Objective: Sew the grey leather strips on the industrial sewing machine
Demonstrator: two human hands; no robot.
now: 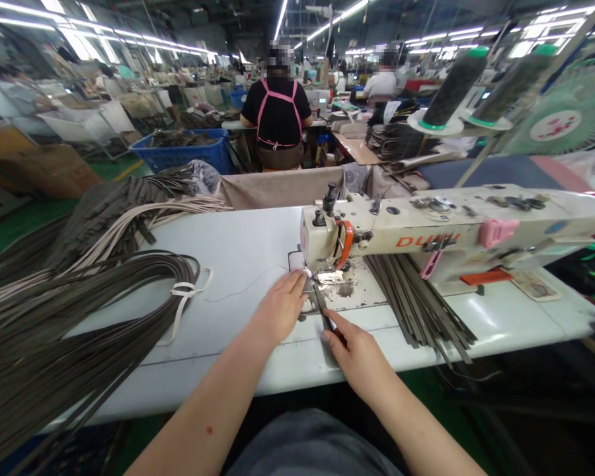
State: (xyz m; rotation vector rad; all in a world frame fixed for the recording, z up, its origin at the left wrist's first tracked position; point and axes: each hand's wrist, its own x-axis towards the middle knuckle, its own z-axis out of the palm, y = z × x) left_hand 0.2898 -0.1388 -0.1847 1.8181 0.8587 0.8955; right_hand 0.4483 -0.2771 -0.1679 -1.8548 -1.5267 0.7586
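My left hand [283,305] lies flat on the sewing machine's bed, fingers stretched together toward the presser foot [330,276]. Its fingertips are beside a small white bit that I cannot make out. A dark grey-brown fabric strip [320,299] runs from under the needle area toward me. My right hand [357,354] is closed on this strip just in front of the metal plate, thumb and forefinger pinching it; the other fingers are curled and partly hidden. The cream sewing machine [381,228] stands over the strip, its needle hidden from view.
Bundled dark strips [129,297], tied with a white band [182,289], cover the table's left side. More cut strips [419,301] lie under the machine arm. Thread cones [453,89] and a green fan [560,119] stand at right. A co-worker [280,109] sits ahead, beyond a cloth-lined trough [282,188].
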